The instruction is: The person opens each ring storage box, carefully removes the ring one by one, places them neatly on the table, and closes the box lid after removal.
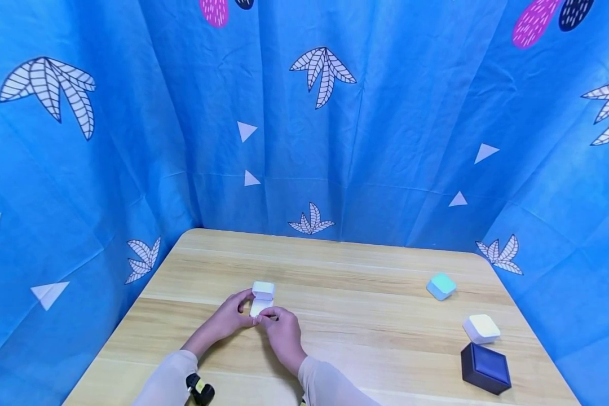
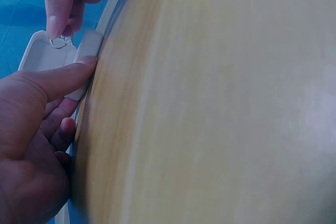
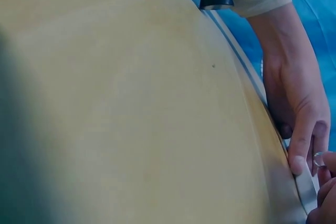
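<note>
Wears pale sleeves [image 1: 163,379] nearest the head camera, stretched up from the bottom edge, with a black wrist device [image 1: 201,390] showing beside the left cuff. Holds an open white box [image 1: 263,291] with the left hand [image 1: 230,316], gripping it from the left side, with the thumb pressed along the near part of the base and the index finger reaching up toward the raised lid. Sits left of centre on the wood-grain table [image 1: 360,316], with the lid tipped up on the far side. Pinches a small silver ring [image 2: 58,46] with the right hand [image 1: 284,334], between thumb and index fingertip, with the other fingers bent. Holds that ring over the base, just in front of the hollow lid in the left wrist view; cannot tell whether touching the inside. Well apart, toward the right end of the table: a mint-green box [image 1: 441,286] farthest back, a second white box [image 1: 482,329] nearer, and a navy box [image 1: 486,369] nearest, right beside the white one, too close to tell whether touching. Behind and along both sides, a blue curtain [image 1: 385,141] printed with white leaves, pale triangles, and pink and black drops.
</note>
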A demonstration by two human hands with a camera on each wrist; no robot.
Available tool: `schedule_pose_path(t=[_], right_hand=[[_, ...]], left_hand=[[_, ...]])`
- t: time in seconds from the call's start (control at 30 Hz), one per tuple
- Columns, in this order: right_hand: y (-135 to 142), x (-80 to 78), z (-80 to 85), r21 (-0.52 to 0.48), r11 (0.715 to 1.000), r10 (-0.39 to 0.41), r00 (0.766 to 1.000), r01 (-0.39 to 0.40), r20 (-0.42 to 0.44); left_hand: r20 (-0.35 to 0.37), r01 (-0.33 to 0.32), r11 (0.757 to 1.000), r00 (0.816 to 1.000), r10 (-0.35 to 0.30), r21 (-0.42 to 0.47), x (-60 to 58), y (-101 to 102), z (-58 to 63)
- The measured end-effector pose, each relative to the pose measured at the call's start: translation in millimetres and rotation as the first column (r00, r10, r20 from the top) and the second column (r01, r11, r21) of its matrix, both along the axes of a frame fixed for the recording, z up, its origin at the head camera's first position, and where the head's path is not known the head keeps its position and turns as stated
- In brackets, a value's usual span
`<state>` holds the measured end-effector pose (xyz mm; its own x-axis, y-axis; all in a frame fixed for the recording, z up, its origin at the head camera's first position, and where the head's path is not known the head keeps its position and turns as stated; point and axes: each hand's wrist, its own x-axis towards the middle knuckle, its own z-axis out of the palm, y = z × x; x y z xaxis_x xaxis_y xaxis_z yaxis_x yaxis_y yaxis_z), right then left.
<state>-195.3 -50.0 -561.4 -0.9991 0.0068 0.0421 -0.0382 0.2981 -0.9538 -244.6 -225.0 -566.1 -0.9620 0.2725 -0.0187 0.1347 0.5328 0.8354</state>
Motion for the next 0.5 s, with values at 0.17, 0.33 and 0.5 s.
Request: schedule_pose_path(t=[0.17, 0.33, 0.5], right_hand=[[0.3, 6.7, 1.5, 0.05, 0.998, 0.026, 1.0, -0.026, 0.007], [-0.3, 12.6, 2.3, 0.062, 0.997, 0.047, 0.999, -0.048, 0.007], [-1.6, 18.5, 2.5, 0.098, 0.993, 0.06, 0.998, -0.059, -0.006]], left_hand=[[0.004, -0.016, 1.0, 1.0, 0.016, 0.004, 0.5, 0.0, -0.2], [0.022, -0.034, 0.999, 0.999, 0.034, 0.007, -0.3, 0.8, -0.3], [0.022, -0.035, 0.999, 0.999, 0.035, 0.024, 0.3, 0.7, -0.5]])
